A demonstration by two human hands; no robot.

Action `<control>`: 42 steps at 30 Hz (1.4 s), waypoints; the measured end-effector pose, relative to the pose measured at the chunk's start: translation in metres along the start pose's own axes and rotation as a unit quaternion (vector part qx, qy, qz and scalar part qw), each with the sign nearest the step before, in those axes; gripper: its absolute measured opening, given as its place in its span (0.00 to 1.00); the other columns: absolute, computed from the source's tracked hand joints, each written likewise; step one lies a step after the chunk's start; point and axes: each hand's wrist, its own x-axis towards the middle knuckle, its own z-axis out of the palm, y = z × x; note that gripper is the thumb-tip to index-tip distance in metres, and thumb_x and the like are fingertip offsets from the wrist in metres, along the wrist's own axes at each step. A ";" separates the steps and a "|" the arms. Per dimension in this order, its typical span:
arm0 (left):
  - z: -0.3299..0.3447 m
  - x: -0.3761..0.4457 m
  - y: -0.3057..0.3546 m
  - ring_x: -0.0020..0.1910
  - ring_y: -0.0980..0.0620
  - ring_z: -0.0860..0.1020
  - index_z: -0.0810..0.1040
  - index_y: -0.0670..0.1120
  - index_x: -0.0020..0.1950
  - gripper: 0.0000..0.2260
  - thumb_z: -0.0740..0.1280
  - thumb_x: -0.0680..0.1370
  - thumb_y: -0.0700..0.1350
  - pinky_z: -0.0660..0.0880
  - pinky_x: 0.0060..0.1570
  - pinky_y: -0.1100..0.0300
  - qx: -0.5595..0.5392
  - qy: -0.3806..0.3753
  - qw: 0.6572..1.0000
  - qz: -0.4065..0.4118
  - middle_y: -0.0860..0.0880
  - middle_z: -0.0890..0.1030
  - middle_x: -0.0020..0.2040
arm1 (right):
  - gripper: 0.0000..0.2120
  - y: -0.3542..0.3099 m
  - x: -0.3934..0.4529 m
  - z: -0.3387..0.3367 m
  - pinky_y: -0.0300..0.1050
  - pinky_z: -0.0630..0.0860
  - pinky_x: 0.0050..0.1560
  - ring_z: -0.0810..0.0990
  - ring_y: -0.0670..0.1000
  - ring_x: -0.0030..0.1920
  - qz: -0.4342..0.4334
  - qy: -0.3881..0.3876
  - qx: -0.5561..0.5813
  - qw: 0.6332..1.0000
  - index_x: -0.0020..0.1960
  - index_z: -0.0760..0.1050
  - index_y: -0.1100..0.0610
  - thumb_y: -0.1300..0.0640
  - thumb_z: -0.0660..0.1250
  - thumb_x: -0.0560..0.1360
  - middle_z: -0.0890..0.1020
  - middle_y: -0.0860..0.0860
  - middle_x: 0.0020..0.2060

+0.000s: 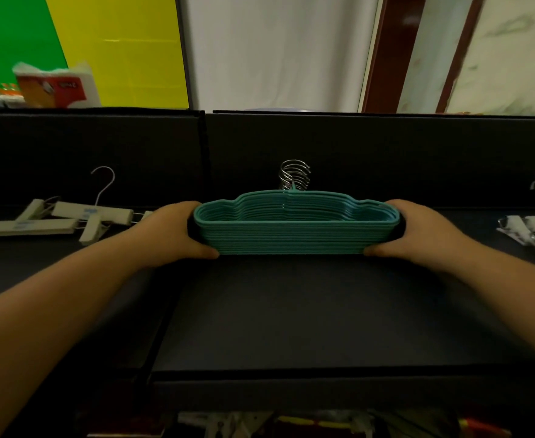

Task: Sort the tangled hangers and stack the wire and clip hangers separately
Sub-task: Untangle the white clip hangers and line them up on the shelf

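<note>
Dim light is seen across the dark table (291,311), its surface rendered nearly black with little texture. The brightest areas are found up top, where the green and yellow panels (70,42) and the white curtain (275,52) are well lit. Motion blur is noted on the packet (54,85) at upper left. Straight edges are bowed by wide-angle distortion, and the bottom border is lost in murk.

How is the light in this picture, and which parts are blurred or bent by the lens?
Head view: the dark table is dimly lit while the walls behind are bright; the teal hanger stack is fairly sharp; the packet at far left is blurred; the wide lens bends the table's back edge and stretches both forearms.
</note>
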 end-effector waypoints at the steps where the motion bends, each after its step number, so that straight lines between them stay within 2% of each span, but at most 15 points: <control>1: -0.002 -0.006 0.001 0.51 0.63 0.75 0.71 0.56 0.65 0.32 0.80 0.64 0.51 0.71 0.50 0.64 -0.005 -0.003 1.000 -0.016 0.62 0.76 0.54 | 0.32 0.000 -0.004 -0.002 0.42 0.76 0.52 0.79 0.42 0.54 0.000 0.012 -0.007 1.000 0.59 0.73 0.43 0.48 0.83 0.59 0.79 0.39 0.51; 3: -0.007 -0.025 0.006 0.60 0.55 0.75 0.65 0.53 0.73 0.41 0.79 0.64 0.51 0.74 0.60 0.54 -0.027 0.009 0.998 -0.053 0.57 0.75 0.62 | 0.37 -0.003 -0.018 -0.008 0.48 0.79 0.55 0.79 0.45 0.55 0.008 0.050 -0.015 0.999 0.65 0.71 0.46 0.46 0.83 0.59 0.78 0.42 0.54; 4: -0.010 -0.036 0.010 0.63 0.53 0.74 0.62 0.52 0.75 0.42 0.79 0.65 0.51 0.73 0.63 0.52 -0.036 0.023 0.997 -0.070 0.55 0.74 0.65 | 0.39 -0.005 -0.028 -0.011 0.48 0.79 0.54 0.79 0.46 0.55 0.004 0.074 -0.024 0.997 0.67 0.71 0.48 0.46 0.82 0.60 0.78 0.43 0.54; 6: -0.015 -0.064 0.018 0.65 0.51 0.73 0.62 0.50 0.76 0.40 0.77 0.68 0.52 0.70 0.65 0.52 -0.021 0.064 0.994 -0.092 0.51 0.73 0.68 | 0.37 -0.015 -0.049 -0.014 0.44 0.77 0.51 0.77 0.46 0.53 -0.040 0.121 -0.056 0.990 0.67 0.71 0.51 0.46 0.81 0.63 0.76 0.45 0.54; 8: -0.017 -0.095 0.027 0.67 0.50 0.71 0.63 0.51 0.75 0.36 0.74 0.71 0.55 0.70 0.65 0.52 0.046 0.109 0.988 -0.103 0.49 0.72 0.69 | 0.32 -0.030 -0.069 -0.011 0.44 0.76 0.52 0.76 0.46 0.53 -0.091 0.145 -0.078 0.982 0.65 0.72 0.52 0.46 0.79 0.65 0.75 0.46 0.53; 11: -0.016 -0.140 0.039 0.69 0.49 0.68 0.63 0.54 0.75 0.33 0.69 0.73 0.59 0.69 0.65 0.50 0.131 0.144 0.974 -0.117 0.50 0.69 0.72 | 0.28 -0.059 -0.088 0.004 0.44 0.75 0.55 0.73 0.43 0.54 -0.147 0.117 -0.080 0.979 0.64 0.73 0.50 0.45 0.76 0.68 0.75 0.44 0.54; 17: -0.030 -0.214 0.036 0.71 0.50 0.63 0.61 0.56 0.76 0.32 0.68 0.74 0.59 0.66 0.66 0.50 0.165 0.172 0.960 -0.150 0.53 0.65 0.74 | 0.24 -0.131 -0.112 0.057 0.40 0.71 0.55 0.73 0.43 0.57 -0.216 0.015 -0.045 0.975 0.64 0.73 0.46 0.41 0.73 0.71 0.75 0.42 0.56; 22: -0.051 -0.261 -0.004 0.71 0.50 0.64 0.61 0.56 0.76 0.32 0.67 0.74 0.60 0.67 0.66 0.52 0.194 0.196 0.950 -0.145 0.54 0.66 0.73 | 0.23 -0.198 -0.129 0.103 0.41 0.72 0.59 0.72 0.43 0.60 -0.256 -0.018 -0.033 0.966 0.66 0.71 0.45 0.40 0.70 0.74 0.74 0.41 0.59; 32: -0.133 -0.303 -0.153 0.73 0.52 0.61 0.60 0.57 0.76 0.33 0.66 0.74 0.62 0.63 0.69 0.53 0.215 0.198 0.949 -0.121 0.55 0.65 0.74 | 0.23 -0.344 -0.125 0.194 0.44 0.74 0.60 0.73 0.43 0.61 -0.255 0.018 -0.060 0.965 0.66 0.71 0.43 0.40 0.69 0.74 0.74 0.40 0.60; 38: -0.158 -0.281 -0.213 0.74 0.52 0.60 0.59 0.57 0.76 0.32 0.67 0.75 0.60 0.62 0.70 0.52 0.190 0.151 0.967 -0.082 0.55 0.63 0.75 | 0.23 -0.387 -0.112 0.231 0.43 0.74 0.61 0.72 0.42 0.62 -0.211 0.024 -0.071 0.975 0.67 0.72 0.44 0.41 0.69 0.74 0.74 0.41 0.61; 42: -0.158 -0.233 -0.233 0.75 0.53 0.58 0.57 0.59 0.77 0.32 0.66 0.76 0.58 0.60 0.71 0.53 0.178 0.121 0.975 -0.049 0.57 0.61 0.76 | 0.24 -0.396 -0.084 0.243 0.44 0.73 0.62 0.72 0.42 0.62 -0.195 0.023 -0.116 0.974 0.68 0.70 0.44 0.41 0.69 0.74 0.74 0.41 0.62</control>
